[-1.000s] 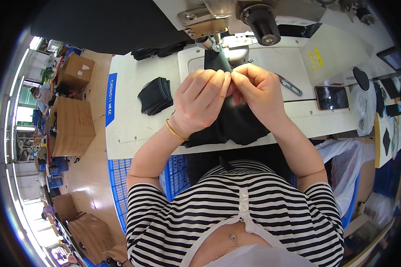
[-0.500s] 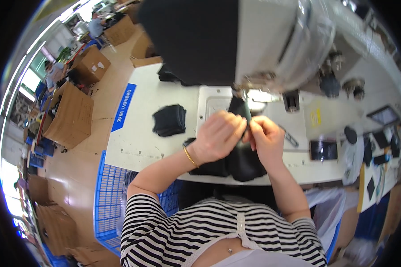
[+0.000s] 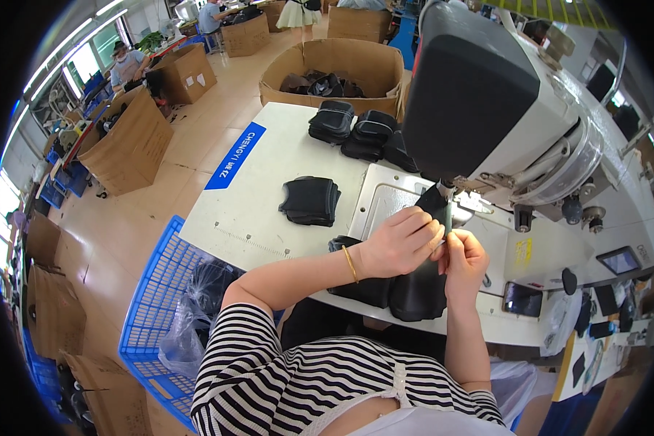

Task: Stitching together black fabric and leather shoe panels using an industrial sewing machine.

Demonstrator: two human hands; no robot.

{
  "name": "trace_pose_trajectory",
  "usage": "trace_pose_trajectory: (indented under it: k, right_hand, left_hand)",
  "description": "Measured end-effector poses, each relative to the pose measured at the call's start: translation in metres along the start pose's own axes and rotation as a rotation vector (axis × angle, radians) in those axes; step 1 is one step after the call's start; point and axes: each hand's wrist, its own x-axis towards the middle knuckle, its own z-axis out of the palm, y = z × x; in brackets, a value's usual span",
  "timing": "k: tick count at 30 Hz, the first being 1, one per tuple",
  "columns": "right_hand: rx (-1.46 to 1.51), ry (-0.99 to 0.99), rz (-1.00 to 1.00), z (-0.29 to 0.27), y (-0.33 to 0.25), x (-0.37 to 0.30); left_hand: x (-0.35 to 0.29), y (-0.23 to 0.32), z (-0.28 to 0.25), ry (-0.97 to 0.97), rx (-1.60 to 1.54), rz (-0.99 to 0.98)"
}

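Observation:
Under the needle area of a sewing machine (image 3: 479,102) lies a narrow black fabric piece (image 3: 434,203). My left hand (image 3: 400,245), fingers curled, grips this piece just in front of the machine head. Close beside it, my right hand (image 3: 465,260) pinches the near end of the same piece. Exactly how the fingertips hold it is partly hidden. Below my hands, black pieces (image 3: 418,294) lie at the table's front edge, partly covered by my left wrist. To the left sits a small stack of black cut pieces (image 3: 310,201).
More black stacks (image 3: 332,121) stand at the table's far edge. A phone (image 3: 522,299) lies to the right. Left of the table stands a blue basket (image 3: 147,320) with plastic-wrapped goods. Beyond are a large cardboard box (image 3: 332,58) and people at work.
The view has swung up and turned, so the far stacks and large box now show. Both hands keep their hold on the black piece by the needle.

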Motion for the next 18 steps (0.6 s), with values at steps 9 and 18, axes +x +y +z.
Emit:
trace_pose_trajectory:
  k: [9,18]
  right_hand:
    - [-0.056,0.011,0.023,-0.004,-0.001,0.002]
    - [-0.018,-0.029,0.042,-0.005,0.0,0.005]
  left_hand:
    - [0.004,-0.002,0.008,0.016,0.009,0.014]
    - [0.001,-0.011,0.016,0.014,0.048,0.104]
